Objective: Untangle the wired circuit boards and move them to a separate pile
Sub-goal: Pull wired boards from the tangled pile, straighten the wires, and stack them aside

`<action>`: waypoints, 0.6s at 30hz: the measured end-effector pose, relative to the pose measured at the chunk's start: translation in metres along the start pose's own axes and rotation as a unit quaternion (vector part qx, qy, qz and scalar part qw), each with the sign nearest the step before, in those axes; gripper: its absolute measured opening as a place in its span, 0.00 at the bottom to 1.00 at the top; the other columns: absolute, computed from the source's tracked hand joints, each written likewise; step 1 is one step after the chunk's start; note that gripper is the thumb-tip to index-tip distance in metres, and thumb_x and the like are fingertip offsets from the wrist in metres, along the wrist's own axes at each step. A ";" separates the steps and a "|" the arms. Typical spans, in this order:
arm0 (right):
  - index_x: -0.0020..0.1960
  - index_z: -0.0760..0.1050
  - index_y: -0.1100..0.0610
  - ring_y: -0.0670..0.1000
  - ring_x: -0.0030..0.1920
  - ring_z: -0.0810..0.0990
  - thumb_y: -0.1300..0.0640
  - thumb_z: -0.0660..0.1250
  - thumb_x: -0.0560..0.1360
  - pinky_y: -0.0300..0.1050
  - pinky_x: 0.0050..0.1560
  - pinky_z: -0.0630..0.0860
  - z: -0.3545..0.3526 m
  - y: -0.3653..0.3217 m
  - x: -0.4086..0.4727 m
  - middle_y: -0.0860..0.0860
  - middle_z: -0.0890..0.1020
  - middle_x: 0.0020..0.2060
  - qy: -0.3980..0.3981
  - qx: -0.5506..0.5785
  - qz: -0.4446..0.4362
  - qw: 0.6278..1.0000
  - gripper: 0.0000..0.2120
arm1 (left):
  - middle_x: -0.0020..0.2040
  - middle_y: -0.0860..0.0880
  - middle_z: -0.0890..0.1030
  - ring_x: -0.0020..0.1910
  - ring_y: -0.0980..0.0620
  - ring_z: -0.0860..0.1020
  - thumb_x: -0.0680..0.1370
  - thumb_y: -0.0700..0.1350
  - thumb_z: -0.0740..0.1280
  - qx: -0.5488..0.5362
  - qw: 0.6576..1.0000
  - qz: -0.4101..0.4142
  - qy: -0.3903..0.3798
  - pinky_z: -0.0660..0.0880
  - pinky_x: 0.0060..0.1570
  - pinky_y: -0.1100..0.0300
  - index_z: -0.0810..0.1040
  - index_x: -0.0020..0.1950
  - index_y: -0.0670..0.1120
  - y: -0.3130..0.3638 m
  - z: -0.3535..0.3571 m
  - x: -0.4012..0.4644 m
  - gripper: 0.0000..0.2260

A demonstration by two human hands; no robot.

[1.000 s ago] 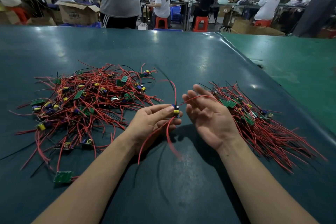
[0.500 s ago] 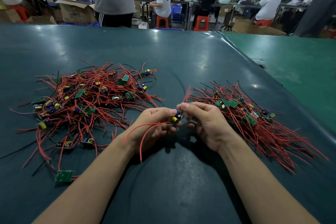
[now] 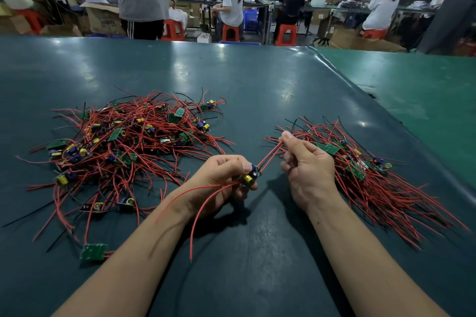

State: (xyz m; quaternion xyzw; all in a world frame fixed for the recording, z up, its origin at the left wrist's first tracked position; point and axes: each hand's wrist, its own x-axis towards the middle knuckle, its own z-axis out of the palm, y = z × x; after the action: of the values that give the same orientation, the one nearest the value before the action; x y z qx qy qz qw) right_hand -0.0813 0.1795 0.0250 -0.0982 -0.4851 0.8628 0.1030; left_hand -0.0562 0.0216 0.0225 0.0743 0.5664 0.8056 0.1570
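Left hand [image 3: 226, 177] pinches one circuit board [image 3: 249, 175] beside the tangled pile [image 3: 123, 147]; right hand [image 3: 306, 162], pinching its red wires [image 3: 270, 156], should draw them straight before laying it down.

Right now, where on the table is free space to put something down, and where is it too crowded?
Bare dark green table lies beyond both piles, up to the far edge. Another free patch is near the person, between the two forearms. The strip between the tangled pile and the sorted pile is taken by the left hand and right hand holding a wired board.
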 end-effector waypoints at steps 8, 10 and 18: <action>0.36 0.79 0.58 0.43 0.25 0.67 0.66 0.73 0.73 0.35 0.23 0.62 0.000 -0.001 0.000 0.48 0.78 0.27 0.021 0.032 -0.002 0.999 0.08 | 0.25 0.48 0.74 0.24 0.52 0.75 0.57 0.43 0.69 -0.003 0.999 -0.001 -0.045 0.71 0.27 0.65 0.75 0.24 0.47 -0.001 -0.004 0.002 0.04; 0.36 0.77 0.57 0.42 0.24 0.66 0.66 0.72 0.73 0.35 0.22 0.61 -0.001 0.000 0.002 0.47 0.76 0.26 0.019 0.045 0.005 0.999 0.09 | 0.25 0.47 0.74 0.24 0.51 0.74 0.56 0.44 0.69 0.002 0.999 -0.003 -0.052 0.71 0.26 0.65 0.75 0.24 0.46 -0.001 -0.006 0.003 0.04; 0.44 0.77 0.61 0.43 0.23 0.66 0.49 0.72 0.69 0.34 0.21 0.62 -0.004 -0.007 0.001 0.46 0.72 0.26 -0.003 0.075 0.031 0.997 0.15 | 0.28 0.48 0.76 0.27 0.52 0.74 0.57 0.46 0.70 -0.042 0.999 0.013 -0.028 0.70 0.33 0.60 0.80 0.28 0.45 -0.002 -0.007 0.001 0.06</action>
State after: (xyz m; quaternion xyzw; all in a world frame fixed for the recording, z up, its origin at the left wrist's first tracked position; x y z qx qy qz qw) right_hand -0.0806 0.1868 0.0287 -0.1031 -0.4157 0.8999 0.0818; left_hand -0.0586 0.0160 0.0183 0.0979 0.5265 0.8283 0.1650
